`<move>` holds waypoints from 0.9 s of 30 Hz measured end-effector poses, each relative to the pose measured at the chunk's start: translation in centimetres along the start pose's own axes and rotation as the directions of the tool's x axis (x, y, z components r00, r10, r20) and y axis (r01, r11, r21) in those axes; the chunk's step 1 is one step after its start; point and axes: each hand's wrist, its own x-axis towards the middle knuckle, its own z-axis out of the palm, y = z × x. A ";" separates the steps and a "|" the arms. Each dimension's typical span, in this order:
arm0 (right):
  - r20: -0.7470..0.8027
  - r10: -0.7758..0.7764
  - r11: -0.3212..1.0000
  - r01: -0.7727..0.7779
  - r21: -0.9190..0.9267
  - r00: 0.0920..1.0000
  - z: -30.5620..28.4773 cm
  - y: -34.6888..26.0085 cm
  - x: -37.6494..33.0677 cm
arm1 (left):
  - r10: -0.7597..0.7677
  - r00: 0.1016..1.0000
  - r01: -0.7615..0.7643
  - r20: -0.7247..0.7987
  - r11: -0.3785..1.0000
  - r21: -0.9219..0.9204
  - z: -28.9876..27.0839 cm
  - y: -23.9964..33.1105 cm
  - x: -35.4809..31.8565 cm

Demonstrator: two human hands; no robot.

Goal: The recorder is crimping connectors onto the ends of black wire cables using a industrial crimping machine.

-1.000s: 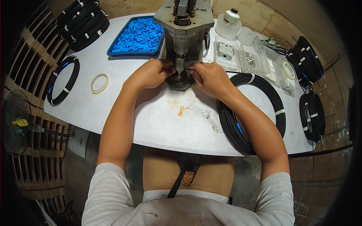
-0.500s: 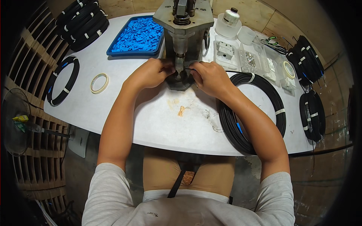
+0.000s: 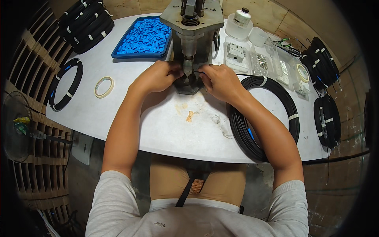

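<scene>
A grey metal bench press (image 3: 188, 41) stands at the far middle of the white table, and both my hands are at its lower working end. My right hand (image 3: 219, 81) pinches the end of a black cable just right of the press tip. That cable runs back to a large black cable coil (image 3: 293, 106) under my right forearm. My left hand (image 3: 158, 77) is on the other side of the tip, fingers curled in against it. Whatever its fingertips hold is hidden by the press and the shadow there.
A blue tray (image 3: 113, 55) of small blue plastic parts sits left of the press. A tape roll (image 3: 98, 93) and a thinner cable coil (image 3: 55, 102) lie further left. Clear boxes of small parts (image 3: 260, 65) and a white bottle (image 3: 242, 17) stand right. More coils (image 3: 327, 120) edge the table.
</scene>
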 end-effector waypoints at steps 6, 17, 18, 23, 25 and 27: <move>-0.004 0.007 1.000 -0.007 -0.001 1.000 0.1 0.0 0.0 | 0.026 1.000 -0.026 0.004 1.000 0.000 -0.1 0.1 -0.1; -0.001 0.019 1.000 -0.019 -0.001 1.000 0.4 0.5 -0.2 | -0.015 1.000 0.015 0.020 1.000 -0.008 -0.2 0.5 -0.1; 0.004 0.024 1.000 -0.024 0.006 1.000 0.3 0.4 -0.2 | -0.015 1.000 0.015 0.020 1.000 -0.008 -0.2 0.5 -0.1; 0.012 0.032 0.999 -0.033 0.010 0.999 0.1 0.0 0.0 | -0.007 1.000 0.007 0.014 1.000 -0.009 -0.2 0.4 -0.1; 0.003 0.024 1.000 -0.024 0.018 1.000 0.1 0.1 0.0 | -0.002 1.000 0.002 0.017 1.000 -0.008 -0.1 0.0 0.1; 0.004 0.024 1.000 -0.024 0.015 1.000 0.2 0.1 -0.1 | 0.004 1.000 -0.004 0.020 1.000 -0.008 0.0 -0.2 0.1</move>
